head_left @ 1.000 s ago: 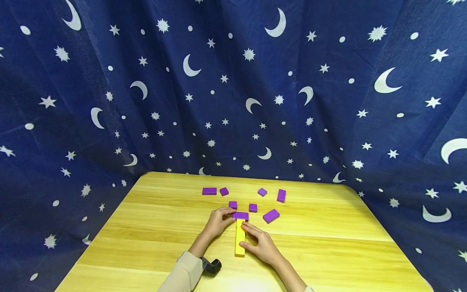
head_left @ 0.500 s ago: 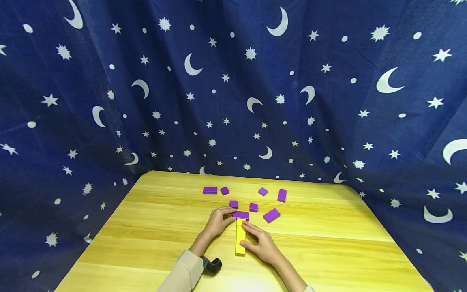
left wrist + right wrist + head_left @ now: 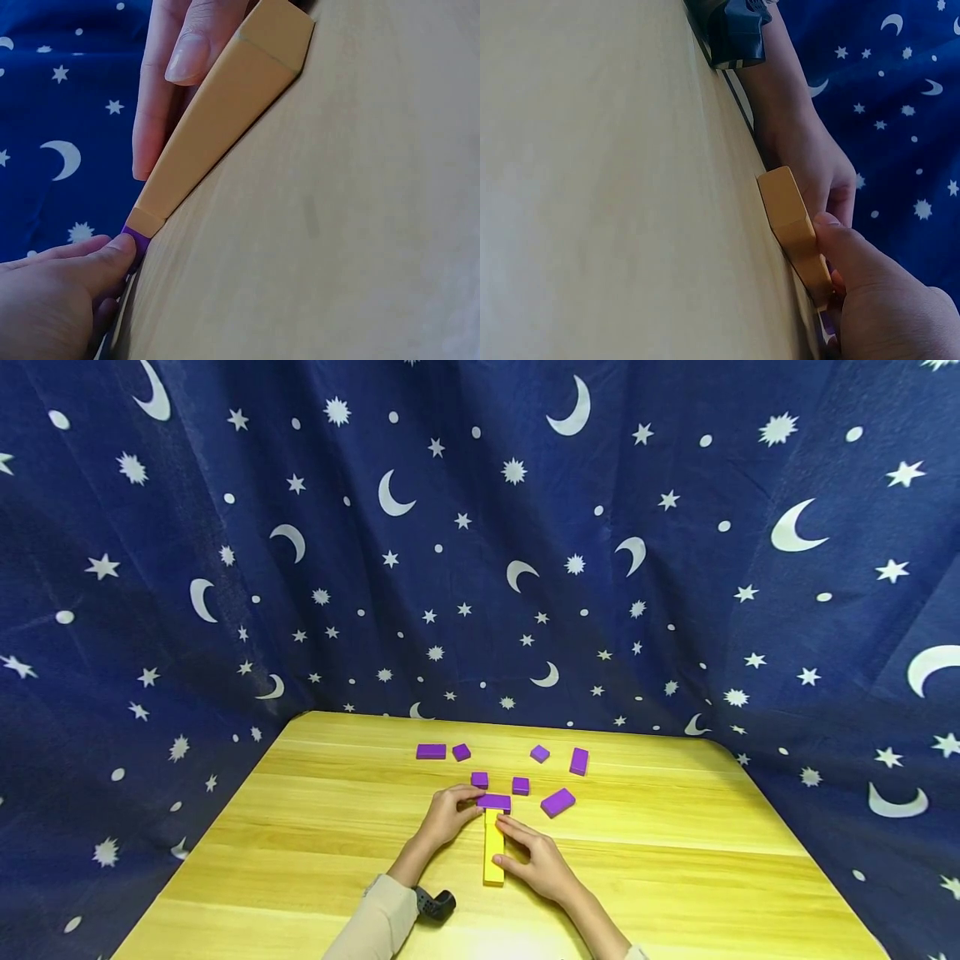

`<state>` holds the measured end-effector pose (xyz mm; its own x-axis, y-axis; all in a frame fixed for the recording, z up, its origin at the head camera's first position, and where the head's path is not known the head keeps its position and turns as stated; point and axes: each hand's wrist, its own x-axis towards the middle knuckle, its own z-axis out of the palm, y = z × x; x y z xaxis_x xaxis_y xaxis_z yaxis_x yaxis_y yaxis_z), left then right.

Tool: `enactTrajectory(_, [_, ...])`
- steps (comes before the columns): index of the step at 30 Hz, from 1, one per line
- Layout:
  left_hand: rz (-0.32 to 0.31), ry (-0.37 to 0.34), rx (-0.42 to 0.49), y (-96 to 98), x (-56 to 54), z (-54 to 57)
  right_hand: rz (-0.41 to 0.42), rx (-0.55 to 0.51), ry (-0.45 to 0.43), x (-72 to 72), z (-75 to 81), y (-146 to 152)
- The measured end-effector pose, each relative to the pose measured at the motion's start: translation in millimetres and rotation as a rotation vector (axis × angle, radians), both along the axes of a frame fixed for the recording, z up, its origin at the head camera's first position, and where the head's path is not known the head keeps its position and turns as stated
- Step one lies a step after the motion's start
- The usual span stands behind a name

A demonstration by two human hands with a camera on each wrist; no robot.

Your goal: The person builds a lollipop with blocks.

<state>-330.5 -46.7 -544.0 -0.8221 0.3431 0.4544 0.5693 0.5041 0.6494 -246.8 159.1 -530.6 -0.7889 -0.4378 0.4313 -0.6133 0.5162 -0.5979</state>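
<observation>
My left hand [image 3: 445, 817] pinches the left end of a flat purple block [image 3: 495, 802] between thumb and fingertips. Against that block's near side sits a small yellow block [image 3: 493, 815], lined up with a long yellow block [image 3: 493, 856] that points toward me. My right hand [image 3: 543, 862] touches the long block from the right, thumb at its near part and fingertips near its far end, fingers fairly straight. In the left wrist view a seam shows between the small yellow block [image 3: 145, 222] and the long one. The thumb [image 3: 840, 240] lies on the yellow block [image 3: 791, 217] in the right wrist view.
Two small purple blocks, a left [image 3: 479, 780] and a right one [image 3: 521, 786], stand just beyond. Several more purple blocks lie farther back, including an oblong [image 3: 431, 752] at left and a tilted one [image 3: 558, 802] at right. A dark-blue curtain [image 3: 480, 527] hangs behind the table [image 3: 300, 827].
The view shifts very slightly. Both hands and the blocks stay essentially where they were.
</observation>
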Motion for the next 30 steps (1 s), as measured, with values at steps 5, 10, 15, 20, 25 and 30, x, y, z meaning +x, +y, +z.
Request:
enactTrajectory(5, [-0.01, -0.011, 0.008, -0.1, 0.1, -0.7, -0.003, -0.008, -0.031, 0.2, -0.2, 0.9])
enactTrajectory(10, [-0.007, -0.042, 0.053, -2.6, -1.2, -0.6, -0.003, -0.009, -0.05, 0.3, 0.4, 1.5])
enactTrajectory(15, [0.031, -0.02, 0.134, -6.0, -6.5, 4.0, -0.007, -0.013, -0.052, -0.7, 0.9, 1.5])
enactTrajectory(20, [0.1, 0.002, 0.22, -7.9, -13.3, 7.6, -0.009, -0.012, -0.058, -0.9, 0.1, 1.3])
enactTrajectory(25, [0.144, 0.014, 0.215, -8.2, -24.6, 4.1, -0.003, -0.01, -0.062, 0.1, -0.8, 1.0])
enactTrajectory(30, [0.104, -0.043, 0.164, -6.8, -32.9, 5.9, -0.004, -0.007, -0.064, 1.1, -1.0, 0.7])
